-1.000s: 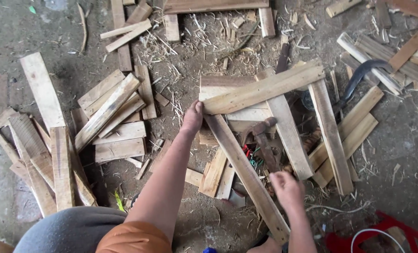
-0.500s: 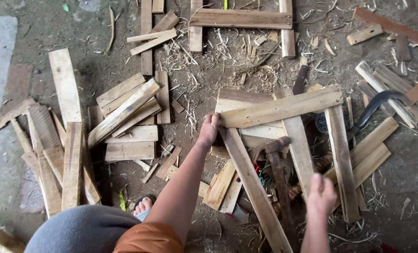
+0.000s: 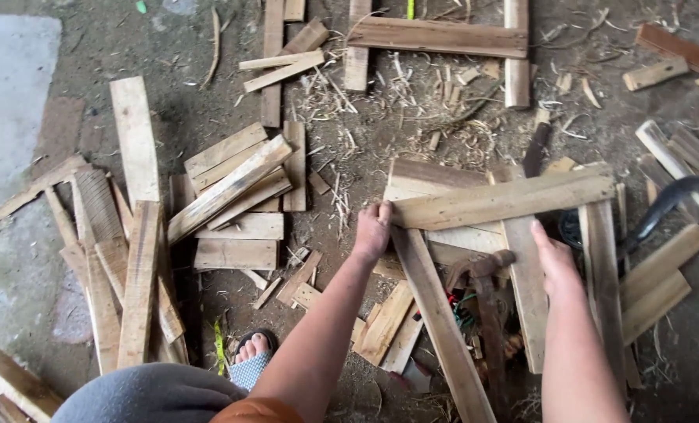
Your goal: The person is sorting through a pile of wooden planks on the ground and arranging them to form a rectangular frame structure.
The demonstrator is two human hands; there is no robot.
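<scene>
While both hands rest on the crossed planks, we steady a rough wooden frame on the dirt floor.

Our left hand (image 3: pixel 372 229) curls closed over the left end of the top cross plank (image 3: pixel 503 200), which lies over three planks: a long diagonal plank (image 3: pixel 441 321) and two uprights (image 3: pixel 526 298). Our right hand (image 3: pixel 555 262) lies flat, fingers together, on the middle one. We judge the boards stiff, light, splintery, best held at ends or edges. We count one hammer (image 3: pixel 487 301) beneath and one sandalled foot (image 3: pixel 253 354); the loose offcuts (image 3: pixel 236 188) are too many to count.
</scene>
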